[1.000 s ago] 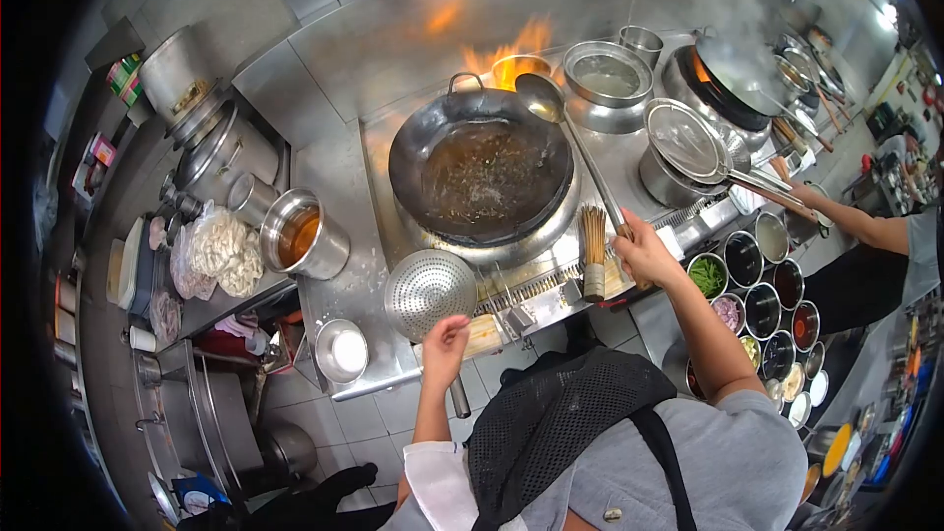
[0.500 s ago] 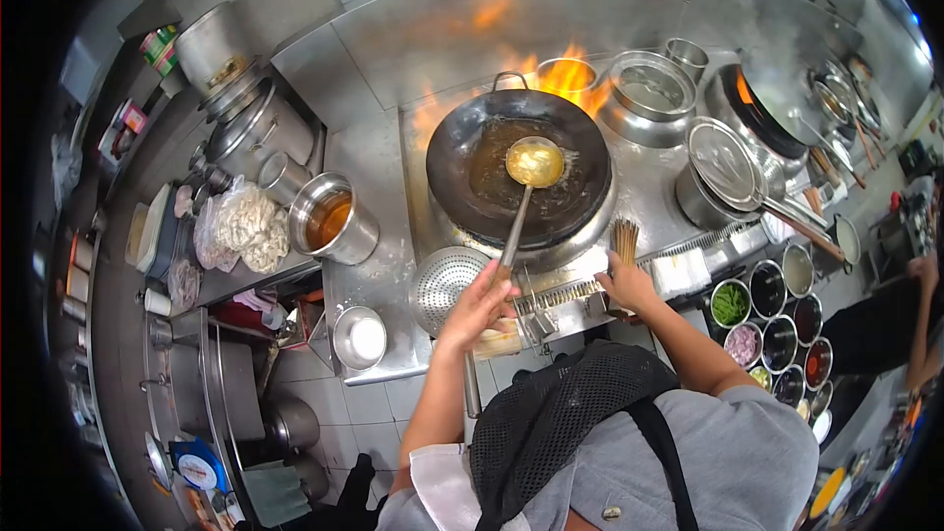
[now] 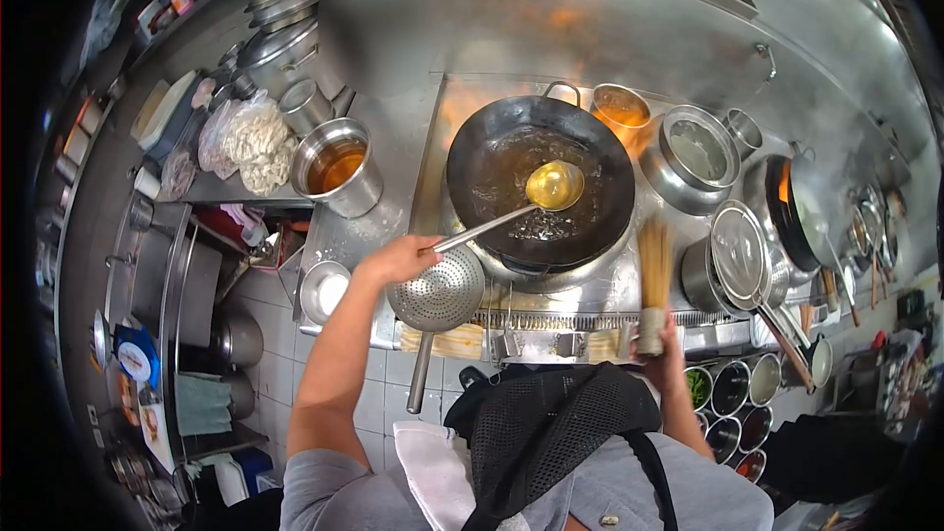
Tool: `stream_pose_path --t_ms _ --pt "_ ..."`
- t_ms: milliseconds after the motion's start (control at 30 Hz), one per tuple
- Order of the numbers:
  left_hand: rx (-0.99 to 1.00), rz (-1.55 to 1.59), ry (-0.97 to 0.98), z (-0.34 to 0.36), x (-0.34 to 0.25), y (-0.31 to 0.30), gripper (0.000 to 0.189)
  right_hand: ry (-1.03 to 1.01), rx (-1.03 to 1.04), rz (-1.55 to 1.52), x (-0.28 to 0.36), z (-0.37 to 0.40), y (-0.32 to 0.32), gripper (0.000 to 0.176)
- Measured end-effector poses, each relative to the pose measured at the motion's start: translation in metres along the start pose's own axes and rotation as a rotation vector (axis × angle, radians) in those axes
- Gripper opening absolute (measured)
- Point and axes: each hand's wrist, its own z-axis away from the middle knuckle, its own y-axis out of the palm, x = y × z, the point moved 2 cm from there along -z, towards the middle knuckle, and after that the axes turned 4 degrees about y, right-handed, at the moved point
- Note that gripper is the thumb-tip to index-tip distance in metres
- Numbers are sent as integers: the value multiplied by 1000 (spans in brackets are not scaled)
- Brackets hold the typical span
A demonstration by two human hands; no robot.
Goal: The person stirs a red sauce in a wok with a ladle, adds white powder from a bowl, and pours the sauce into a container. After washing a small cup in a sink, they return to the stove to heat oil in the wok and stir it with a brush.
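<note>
My left hand (image 3: 401, 262) is closed around the handle of a steel ladle (image 3: 501, 221). The ladle's bowl, full of golden oil (image 3: 556, 184), sits over the pool of bubbling oil inside a black wok (image 3: 470, 159) on the burner. A perforated skimmer (image 3: 438, 291) lies below that hand, its handle sticking out past the counter's front edge. To the right of the wok, my right hand (image 3: 672, 346) grips a bamboo wok brush (image 3: 655, 273) by its wrapped end. The bristles point up and away from me.
A steel pot of amber liquid (image 3: 338, 169) and a bowl of white stuff (image 3: 325, 292) stand left. Behind the wok is a pot glowing orange (image 3: 621, 113). Strainers (image 3: 739, 254) rest on a pot at right, above several ingredient tins (image 3: 730, 388). A second wok (image 3: 787, 211) steams farther right.
My left hand has moved left, swinging the ladle's handle that way. My right hand has brought the brush up from the counter edge. Flames behind the wok have shrunk. The view has shifted.
</note>
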Motion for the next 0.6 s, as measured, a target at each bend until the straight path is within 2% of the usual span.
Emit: stream_pose_path --t_ms 67,133,200,267,333,400,433,467,500,533,600 --pt "46 13 -26 2 3 -8 54 -179 2 251 59 -27 19 70" --pt "102 55 -85 9 -9 -18 52 -262 -6 672 103 -71 33 67" --pt "102 58 -97 11 -12 -20 52 -781 100 1274 127 -127 67 58" --pt "73 -53 -1 11 -8 -19 52 -698 186 1714 137 -146 127 56" --pt "86 -48 -35 12 -12 -21 51 -529 317 2026 113 -194 146 53" --pt "100 -32 -68 16 -33 -20 49 89 295 1931 100 -237 155 52" --pt "148 44 -232 26 -56 -26 49 76 310 1939 89 -257 151 52" --pt "183 128 -391 33 -66 -34 49 -250 198 2109 89 -286 150 50" --pt "109 56 -263 28 -48 -26 50 -591 83 2246 96 -298 158 48" --pt "100 74 -277 24 -29 -11 50 -597 112 2255 95 -301 150 48" --pt "-8 -63 -14 19 -13 -9 52 -642 516 2157 97 -293 160 47"
